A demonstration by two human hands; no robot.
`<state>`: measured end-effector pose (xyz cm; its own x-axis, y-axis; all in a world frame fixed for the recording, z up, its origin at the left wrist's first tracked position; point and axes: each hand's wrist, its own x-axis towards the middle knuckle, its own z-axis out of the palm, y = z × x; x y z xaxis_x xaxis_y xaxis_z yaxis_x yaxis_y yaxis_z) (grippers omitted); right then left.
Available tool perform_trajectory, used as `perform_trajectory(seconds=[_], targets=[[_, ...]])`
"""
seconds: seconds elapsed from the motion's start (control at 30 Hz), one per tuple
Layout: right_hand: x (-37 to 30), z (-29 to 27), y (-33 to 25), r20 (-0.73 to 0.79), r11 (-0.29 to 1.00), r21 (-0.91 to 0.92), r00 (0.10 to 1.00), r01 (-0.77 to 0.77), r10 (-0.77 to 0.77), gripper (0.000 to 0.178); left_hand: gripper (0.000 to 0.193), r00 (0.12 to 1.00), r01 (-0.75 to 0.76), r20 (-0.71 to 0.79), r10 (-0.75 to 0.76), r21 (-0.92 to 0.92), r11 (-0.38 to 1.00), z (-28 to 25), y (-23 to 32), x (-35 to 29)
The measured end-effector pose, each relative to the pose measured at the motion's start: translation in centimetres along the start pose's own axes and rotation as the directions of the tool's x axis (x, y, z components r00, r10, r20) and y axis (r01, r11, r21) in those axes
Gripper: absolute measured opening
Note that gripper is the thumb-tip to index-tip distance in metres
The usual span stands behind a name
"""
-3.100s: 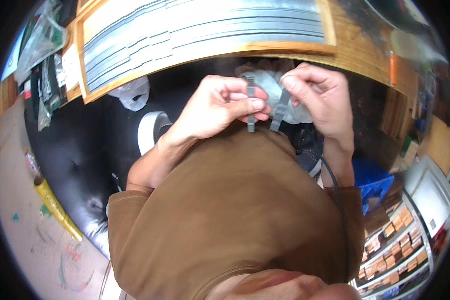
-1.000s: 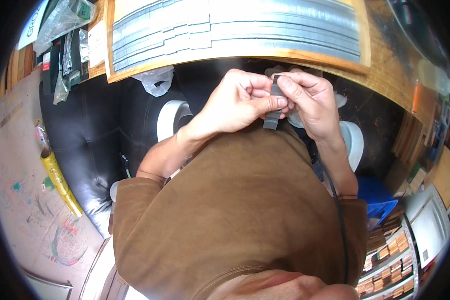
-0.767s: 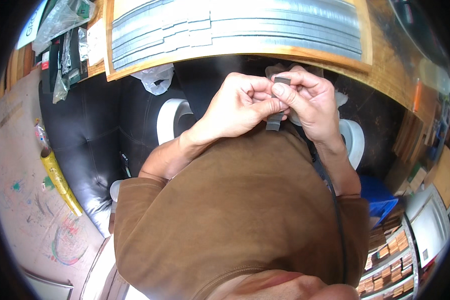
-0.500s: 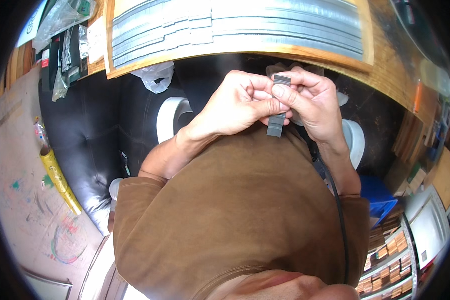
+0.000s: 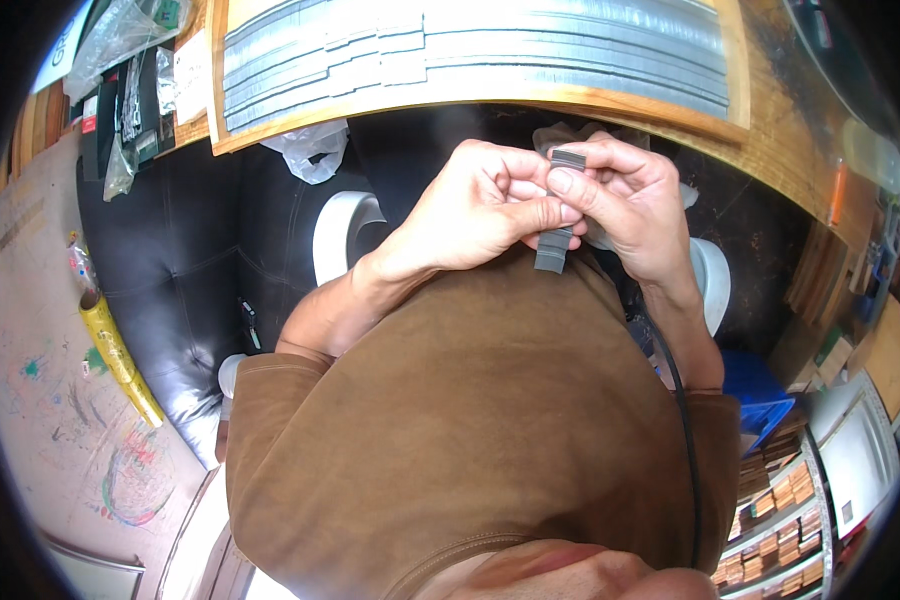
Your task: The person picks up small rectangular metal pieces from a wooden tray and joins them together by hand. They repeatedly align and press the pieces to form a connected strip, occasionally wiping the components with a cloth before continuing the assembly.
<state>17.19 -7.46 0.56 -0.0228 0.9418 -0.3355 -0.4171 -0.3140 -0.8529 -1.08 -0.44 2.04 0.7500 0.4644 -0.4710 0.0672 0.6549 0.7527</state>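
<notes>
Both hands meet in front of my chest around a short stack of flat dark grey strips (image 5: 550,253). My left hand (image 5: 495,205) is closed, thumb and fingers pinching the strips near their middle. From the other side my right hand (image 5: 620,195) grips the upper part, its thumb lying across the face. One end sticks out above the right thumb and the other hangs below the left thumb. Past my hands, a wooden tray (image 5: 480,103) holds rows of similar long grey strips (image 5: 370,65). Fingers hide the middle of the held stack.
The tray rests on a wooden table (image 5: 770,165). Below its edge are a white plastic bag (image 5: 315,155) and a black padded seat (image 5: 170,240). A yellow tube (image 5: 120,360) leans at the left. To the right stand a blue bin (image 5: 755,395) and shelves of wooden pieces (image 5: 780,540).
Hardly anything differs. My hands and the grey strips have shifted very slightly to the right, with the same grip.
</notes>
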Motion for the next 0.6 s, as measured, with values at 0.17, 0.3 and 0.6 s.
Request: perform_trajectory(seconds=[0.17,0.3,0.6], targets=[[-0.08,0.18,-0.27,-0.014,0.998,-0.04,0.999,0.051,-0.052,0.021,0.016,1.0,-0.017,0.012,0.017,-0.002,1.0,0.0,0.04,0.03],[-0.17,0.43,-0.29,-0.043,0.99,-0.075,0.992,0.117,-0.12,0.022,0.014,0.999,-0.028,0.023,0.027,0.042,0.999,-0.21,0.31,-0.12],[-0.09,0.38,-0.05,-0.059,0.993,-0.049,0.992,0.111,-0.114,0.021,0.016,1.0,-0.009,0.014,0.009,0.008,1.0,-0.15,0.05,-0.17]])
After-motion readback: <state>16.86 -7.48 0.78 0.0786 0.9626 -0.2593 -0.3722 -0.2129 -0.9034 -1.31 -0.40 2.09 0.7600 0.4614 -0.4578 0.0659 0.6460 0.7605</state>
